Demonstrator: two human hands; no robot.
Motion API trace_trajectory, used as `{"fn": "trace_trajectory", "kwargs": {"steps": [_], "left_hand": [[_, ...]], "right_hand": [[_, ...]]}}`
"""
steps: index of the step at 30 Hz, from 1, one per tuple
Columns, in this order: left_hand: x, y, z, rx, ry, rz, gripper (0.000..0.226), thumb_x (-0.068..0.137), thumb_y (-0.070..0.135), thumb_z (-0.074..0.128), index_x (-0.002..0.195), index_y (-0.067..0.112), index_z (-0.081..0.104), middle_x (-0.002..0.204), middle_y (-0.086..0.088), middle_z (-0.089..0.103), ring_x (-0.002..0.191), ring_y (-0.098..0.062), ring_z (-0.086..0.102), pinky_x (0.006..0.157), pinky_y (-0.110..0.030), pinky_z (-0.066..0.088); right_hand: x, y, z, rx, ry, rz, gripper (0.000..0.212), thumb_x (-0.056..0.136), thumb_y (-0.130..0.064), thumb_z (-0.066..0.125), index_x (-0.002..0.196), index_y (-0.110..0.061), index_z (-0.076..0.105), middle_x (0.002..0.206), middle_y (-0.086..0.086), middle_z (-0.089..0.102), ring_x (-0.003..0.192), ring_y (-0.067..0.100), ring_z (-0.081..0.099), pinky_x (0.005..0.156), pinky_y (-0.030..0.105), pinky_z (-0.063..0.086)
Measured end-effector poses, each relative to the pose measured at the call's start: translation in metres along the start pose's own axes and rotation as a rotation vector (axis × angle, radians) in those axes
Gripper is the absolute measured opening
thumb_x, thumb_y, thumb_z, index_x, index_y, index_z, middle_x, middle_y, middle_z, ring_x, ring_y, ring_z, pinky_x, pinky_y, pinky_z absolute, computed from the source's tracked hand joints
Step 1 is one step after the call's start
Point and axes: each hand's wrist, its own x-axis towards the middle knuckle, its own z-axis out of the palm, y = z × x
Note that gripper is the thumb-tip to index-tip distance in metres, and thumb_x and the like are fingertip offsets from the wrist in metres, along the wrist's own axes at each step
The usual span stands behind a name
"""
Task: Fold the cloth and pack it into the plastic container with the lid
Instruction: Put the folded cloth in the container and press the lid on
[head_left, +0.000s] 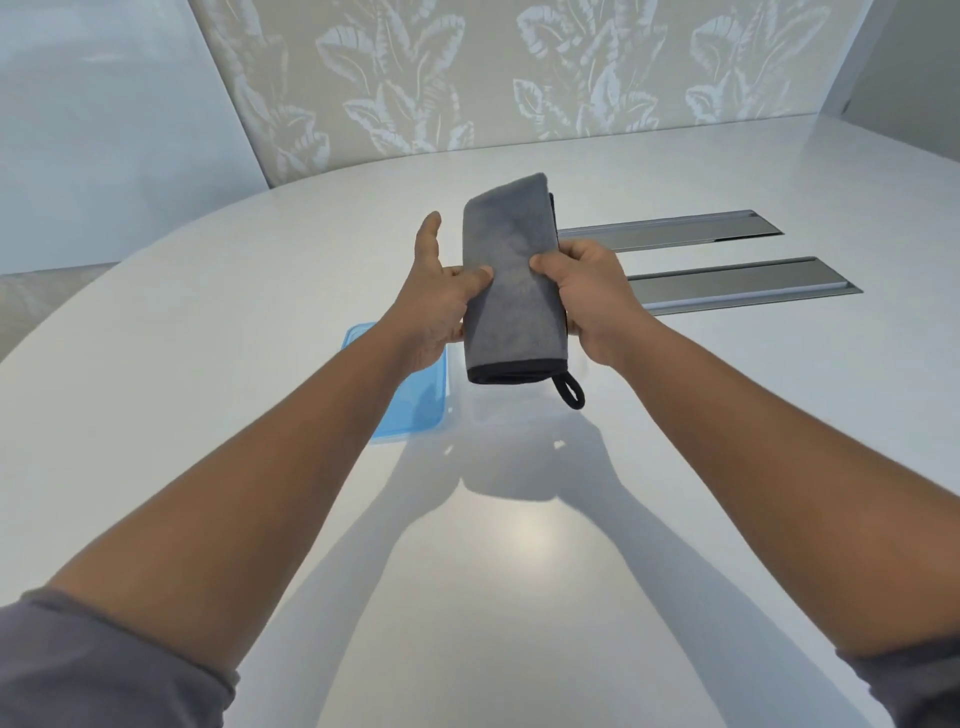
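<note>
— Where are things on the table (519, 545)?
— Blue lid (415, 400) lies flat; the gray cloth (511, 291), folded narrow, is held above it.
— Grips?
— Right hand (592, 301) clamps the cloth's edge; left hand (441, 301) pinches the other, fingers partly loose.
— Next?
— Probably another fold, then packing; the container itself isn't clearly visible.

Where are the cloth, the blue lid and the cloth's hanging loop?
cloth (506, 270): head view, middle of folded grey face.
blue lid (415, 400): head view, bare part near corner.
hanging loop (570, 394): head view, black loop's band.

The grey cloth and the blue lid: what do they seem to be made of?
Grey cloth: probably microfibre or terry, as its surface is matte and fuzzy, with black stitched edging and a hanging loop. Blue lid: likely plastic, translucent and smooth, with rounded moulded corners.
</note>
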Motion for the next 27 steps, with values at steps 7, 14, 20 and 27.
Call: {"fn": "trace_trajectory", "kwargs": {"steps": [7,14,20,27], "left_hand": [[0.031,-0.025,0.011,0.602,0.06,0.236,0.048,0.096,0.002,0.051,0.142,0.017,0.057,0.125,0.008,0.051,0.105,-0.013,0.052,0.085,-0.018,0.043],[0.045,-0.04,0.023,1.05,-0.101,0.201,0.056,0.094,0.006,0.048,0.149,0.009,0.038,0.141,-0.019,0.048,0.101,-0.032,0.058,0.078,-0.033,0.042],[0.047,-0.042,0.032,1.367,-0.206,0.123,0.05,0.096,0.008,0.05,0.147,0.009,0.046,0.161,-0.026,0.02,0.11,-0.044,0.062,0.078,-0.036,0.047],[0.053,-0.05,0.044,1.436,-0.273,-0.133,0.081,0.102,0.013,0.051,0.161,0.002,-0.004,0.142,-0.02,0.054,0.119,-0.036,0.061,0.089,-0.036,0.045]], "right_hand": [[0.039,0.019,0.007,-0.333,-0.051,0.085,0.021,0.093,-0.014,0.063,0.114,-0.009,0.065,0.106,0.012,0.074,0.093,0.028,0.073,0.073,0.043,0.064],[0.043,0.02,0.015,-0.721,-0.15,0.061,0.028,0.09,-0.004,0.052,0.116,-0.012,0.054,0.108,0.011,0.066,0.093,0.027,0.063,0.08,0.043,0.057],[0.046,0.021,0.026,-1.137,-0.273,0.092,0.05,0.098,-0.004,0.054,0.145,0.002,0.039,0.123,0.02,0.058,0.087,0.026,0.054,0.061,0.031,0.042],[0.047,0.03,0.035,-1.357,-0.367,0.106,0.057,0.102,-0.012,0.056,0.153,0.002,0.035,0.133,0.017,0.063,0.121,0.033,0.062,0.096,0.036,0.049]]}}
